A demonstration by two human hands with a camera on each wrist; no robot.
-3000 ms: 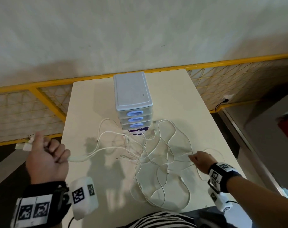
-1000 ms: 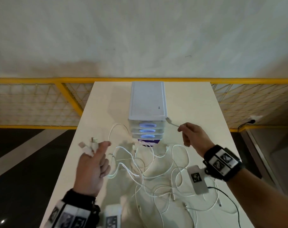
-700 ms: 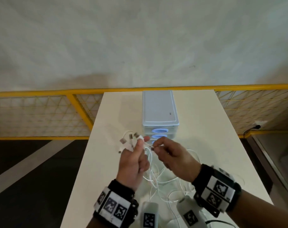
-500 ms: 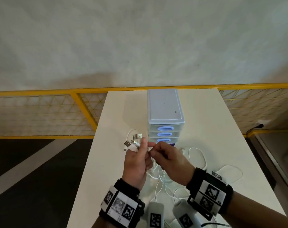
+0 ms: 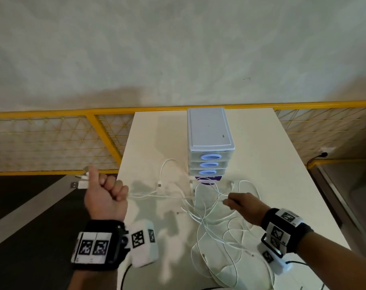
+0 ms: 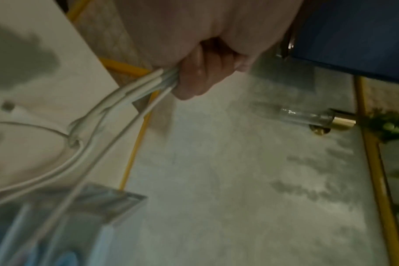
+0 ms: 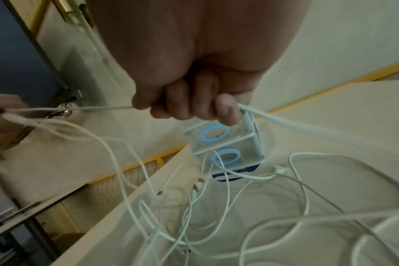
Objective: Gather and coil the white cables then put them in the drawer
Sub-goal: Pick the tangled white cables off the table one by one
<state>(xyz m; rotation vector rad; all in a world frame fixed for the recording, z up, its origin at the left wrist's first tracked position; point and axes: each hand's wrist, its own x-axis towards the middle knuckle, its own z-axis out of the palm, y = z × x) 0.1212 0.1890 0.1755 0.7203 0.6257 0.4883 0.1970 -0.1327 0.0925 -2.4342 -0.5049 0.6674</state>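
The hands have drawn apart since half a second ago: the left hand (image 5: 105,197) is now out past the worktop (image 5: 267,164) edge, clenched on a bundle of plug ends, while the right hand (image 5: 243,206) pinches one strand of the white cables (image 5: 209,222) just before the drawer unit (image 5: 210,141). To gather well, I'd slide the right hand along that strand toward the left, easing it free of the loose tangle below the right wrist rather than tugging knots tight.

The drawer unit (image 5: 210,141) is set at the table's (image 5: 267,164) far middle. The cables (image 5: 211,225) are spread before it, toward the near right. The left hand (image 5: 105,197) is held off the left edge, plug ends gripped; the right hand (image 5: 243,206), apparently, is closed on one strand right of centre.
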